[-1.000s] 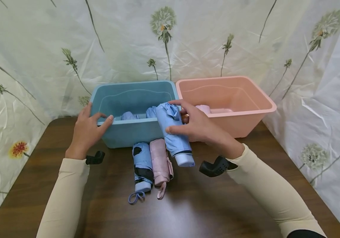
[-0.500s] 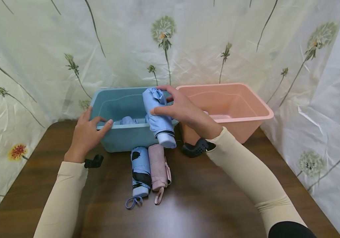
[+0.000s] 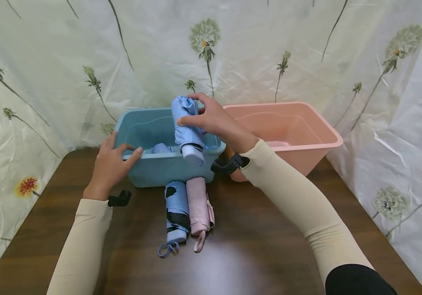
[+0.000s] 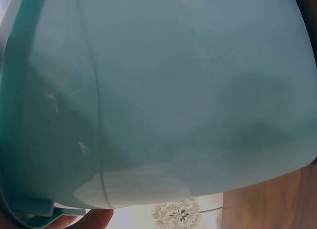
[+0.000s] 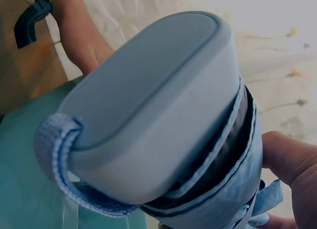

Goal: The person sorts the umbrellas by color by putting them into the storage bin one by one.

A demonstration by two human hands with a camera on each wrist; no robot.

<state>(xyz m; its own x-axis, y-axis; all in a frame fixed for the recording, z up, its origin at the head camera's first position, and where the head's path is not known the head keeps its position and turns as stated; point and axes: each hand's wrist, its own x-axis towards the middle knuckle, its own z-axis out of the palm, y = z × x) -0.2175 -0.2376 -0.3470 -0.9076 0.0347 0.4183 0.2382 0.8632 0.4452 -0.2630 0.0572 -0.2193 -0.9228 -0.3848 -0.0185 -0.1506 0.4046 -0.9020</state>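
Note:
My right hand (image 3: pixel 214 119) pinches a folded light-blue umbrella (image 3: pixel 188 135) between thumb and fingers, over the blue bin (image 3: pixel 170 170). The umbrella's pale flat handle end (image 5: pixel 153 80) and its wrist strap fill much of the right wrist view. At the bin's near left corner, my left hand (image 3: pixel 112 164) grips the rim, and its fingertips (image 4: pixel 94 220) show beside the rim in the left wrist view. Inside the bin lies another light-blue umbrella (image 3: pixel 161 148), mostly hidden by the front wall.
On the brown table (image 3: pixel 255 246), a blue umbrella with black patches (image 3: pixel 176 209) and a pink umbrella (image 3: pixel 198 205) lie side by side before the blue bin. A pink bin (image 3: pixel 288 157) stands right of it. A flowered cloth (image 3: pixel 240 53) hangs behind.
My right hand has carried the light-blue umbrella left and up, from between the two bins to above the blue bin. The left hand keeps its place on the rim.

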